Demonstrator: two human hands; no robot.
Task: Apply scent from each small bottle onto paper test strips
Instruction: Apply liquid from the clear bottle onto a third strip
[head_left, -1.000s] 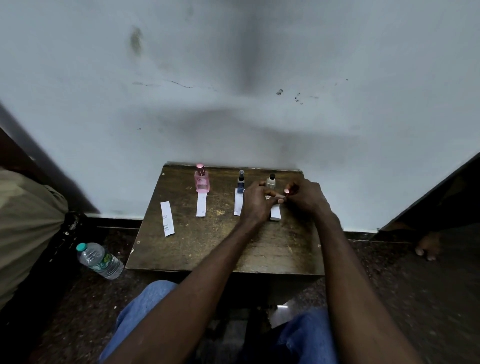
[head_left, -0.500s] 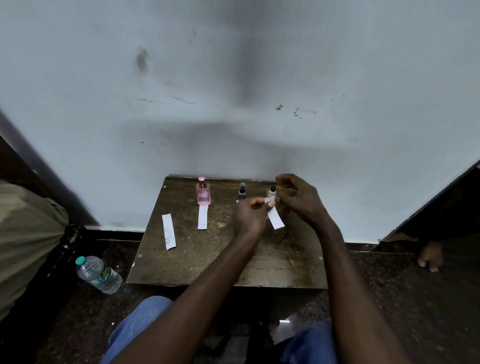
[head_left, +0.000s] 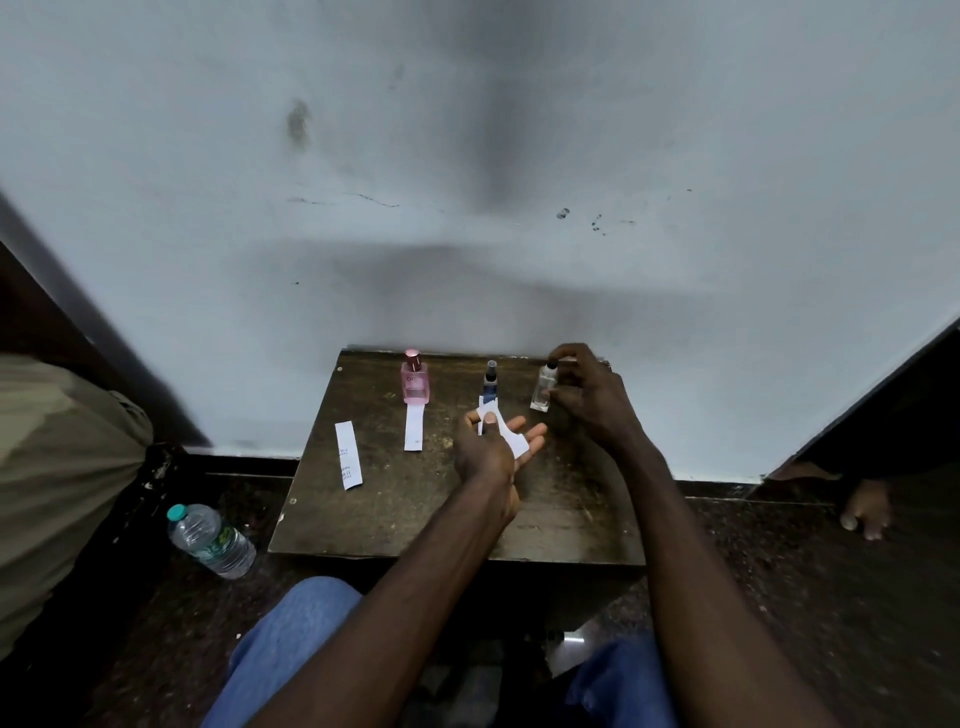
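Three small bottles stand along the back of a dark wooden table (head_left: 415, 519): a pink one (head_left: 414, 379) at the left, a blue one (head_left: 490, 382) in the middle, a clear one (head_left: 544, 387) at the right. My right hand (head_left: 592, 400) grips the clear bottle, a finger on its cap. My left hand (head_left: 493, 447) holds a white paper strip (head_left: 506, 431) just left of that bottle. A strip (head_left: 414, 427) lies in front of the pink bottle; another strip (head_left: 348, 455) lies at the table's left edge.
The table stands against a pale wall (head_left: 467, 208). A plastic water bottle (head_left: 210, 540) lies on the dark floor to the left, beside a beige cloth shape (head_left: 57, 467). Another person's toes (head_left: 865, 512) show at the right. My knees in jeans are below the table.
My left hand lifted the strip off the table and turned palm-up with it. My right hand moved from the strip back to the clear bottle and closed on it.
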